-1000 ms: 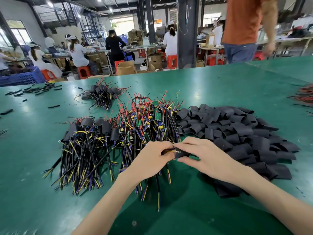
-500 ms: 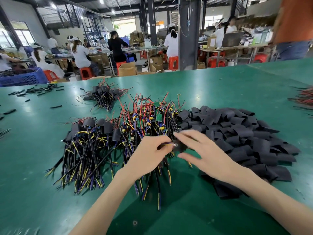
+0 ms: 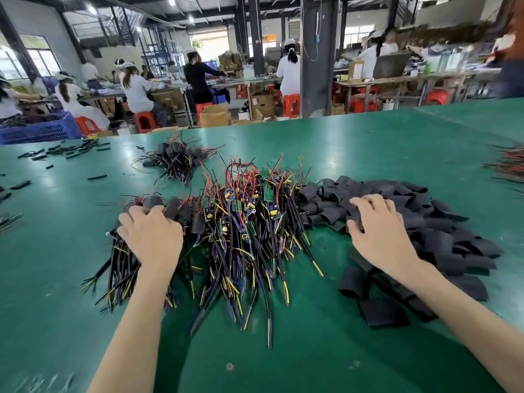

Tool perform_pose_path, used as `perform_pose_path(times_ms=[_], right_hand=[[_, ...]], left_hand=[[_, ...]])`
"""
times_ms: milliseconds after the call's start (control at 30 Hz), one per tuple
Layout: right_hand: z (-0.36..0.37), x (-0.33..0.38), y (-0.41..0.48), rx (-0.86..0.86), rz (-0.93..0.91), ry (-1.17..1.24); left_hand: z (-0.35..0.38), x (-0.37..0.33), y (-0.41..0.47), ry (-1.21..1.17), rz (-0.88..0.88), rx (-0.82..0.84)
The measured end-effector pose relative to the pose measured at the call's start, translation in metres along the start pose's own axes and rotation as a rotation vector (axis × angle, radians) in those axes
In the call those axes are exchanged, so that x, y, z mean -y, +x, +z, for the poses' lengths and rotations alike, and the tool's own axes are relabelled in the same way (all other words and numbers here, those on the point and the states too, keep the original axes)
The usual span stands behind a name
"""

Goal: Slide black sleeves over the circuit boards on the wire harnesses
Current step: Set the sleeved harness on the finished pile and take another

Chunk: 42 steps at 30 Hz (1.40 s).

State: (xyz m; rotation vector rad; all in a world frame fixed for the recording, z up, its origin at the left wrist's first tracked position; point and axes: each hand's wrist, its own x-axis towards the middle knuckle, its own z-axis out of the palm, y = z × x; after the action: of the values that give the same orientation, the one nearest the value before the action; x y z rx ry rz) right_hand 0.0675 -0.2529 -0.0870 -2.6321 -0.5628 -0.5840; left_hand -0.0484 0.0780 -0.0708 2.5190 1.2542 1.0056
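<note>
Resting on a green table (image 3: 382,143), left to right: short black tube offcuts (image 3: 71,150) scattered at the far left. Next, a pile of sleeved harnesses (image 3: 195,222), black covers at the far end, wire tails toward the person. The left hand (image 3: 153,239) lies on top of this pile, fingers bent down over the covered ends; cannot tell if it grips one or just rests. Behind it, apart, is a smaller sleeved bundle (image 3: 177,160). In the center is a heap of unsleeved harnesses (image 3: 249,251) with their circuit boards (image 3: 268,194) bare, green, at the far end. Touching that heap on the right is a big pile of loose black sleeves (image 3: 442,222), flat and tubular. The right hand (image 3: 382,234) is on the pile's near-left part, fingers spread and bent, thumb against a sleeve; grip unclear. Red wires (image 3: 507,163) lie at the far right edge, blurred.
</note>
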Motion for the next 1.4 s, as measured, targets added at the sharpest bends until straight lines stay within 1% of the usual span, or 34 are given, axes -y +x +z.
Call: perform_pose_path(times_ms=[100, 200, 233, 300, 367, 433, 467, 533, 667, 767, 833, 900, 967, 1033, 1100, 1167, 1233, 1300, 1333, 1367, 1400], right_hand=[[0.003, -0.006, 0.002, 0.042, 0.009, -0.062], [0.006, -0.012, 0.004, 0.090, 0.028, -0.097], [0.007, -0.014, 0.005, 0.118, 0.031, -0.099], [0.009, -0.017, 0.006, 0.175, 0.032, -0.082], [0.009, -0.018, 0.007, 0.215, 0.025, -0.052], [0.009, -0.019, 0.008, 0.232, 0.022, -0.023], [0.009, -0.019, 0.009, 0.241, 0.022, -0.014], [0.010, -0.021, 0.011, 0.274, 0.014, -0.019], [0.013, -0.022, 0.012, 0.323, -0.021, -0.072], [0.013, -0.021, 0.012, 0.294, -0.044, -0.034], [0.010, -0.018, 0.011, 0.217, -0.088, 0.091], [0.005, -0.012, 0.009, 0.103, -0.139, 0.254], [0.000, -0.004, 0.006, 0.016, -0.188, 0.368], [-0.004, 0.004, 0.004, -0.004, -0.213, 0.440], [-0.006, 0.009, 0.001, 0.027, -0.247, 0.430], [-0.005, 0.011, -0.001, 0.089, -0.289, 0.380], [-0.007, 0.013, -0.002, 0.166, -0.295, 0.410], [-0.005, 0.012, -0.002, 0.210, -0.303, 0.416], [-0.003, 0.010, -0.001, 0.243, -0.272, 0.434], [-0.001, 0.007, 0.000, 0.294, -0.187, 0.496], [-0.002, 0.007, 0.001, 0.354, -0.065, 0.613]], left_hand=[[-0.006, -0.012, -0.002, 0.004, 0.026, -0.004], [-0.007, -0.031, -0.004, -0.036, 0.170, -0.009], [-0.005, -0.041, -0.003, -0.067, 0.222, 0.025], [0.002, -0.061, 0.000, -0.127, 0.267, 0.157], [0.010, -0.077, 0.003, -0.090, 0.261, 0.281], [0.017, -0.084, 0.006, -0.026, 0.251, 0.307], [0.019, -0.086, 0.007, -0.024, 0.238, 0.289], [0.020, -0.088, 0.008, -0.092, 0.207, 0.251], [0.010, -0.094, 0.003, -0.343, 0.214, 0.211], [-0.017, -0.103, 0.003, -0.587, 0.229, 0.160], [-0.044, -0.111, 0.006, -0.674, 0.318, 0.029], [-0.074, -0.118, 0.010, -0.716, 0.462, -0.112], [-0.099, -0.121, 0.017, -0.659, 0.606, -0.214], [-0.113, -0.120, 0.022, -0.534, 0.729, -0.242], [-0.110, -0.117, 0.019, -0.378, 0.851, -0.151], [-0.091, -0.109, 0.005, -0.220, 0.949, -0.002], [-0.065, -0.095, -0.013, -0.118, 0.968, 0.154], [-0.041, -0.079, -0.029, -0.093, 0.929, 0.282], [-0.031, -0.072, -0.036, -0.087, 0.918, 0.315], [-0.022, -0.066, -0.041, -0.089, 0.918, 0.333], [-0.016, -0.062, -0.045, -0.105, 0.921, 0.338]])
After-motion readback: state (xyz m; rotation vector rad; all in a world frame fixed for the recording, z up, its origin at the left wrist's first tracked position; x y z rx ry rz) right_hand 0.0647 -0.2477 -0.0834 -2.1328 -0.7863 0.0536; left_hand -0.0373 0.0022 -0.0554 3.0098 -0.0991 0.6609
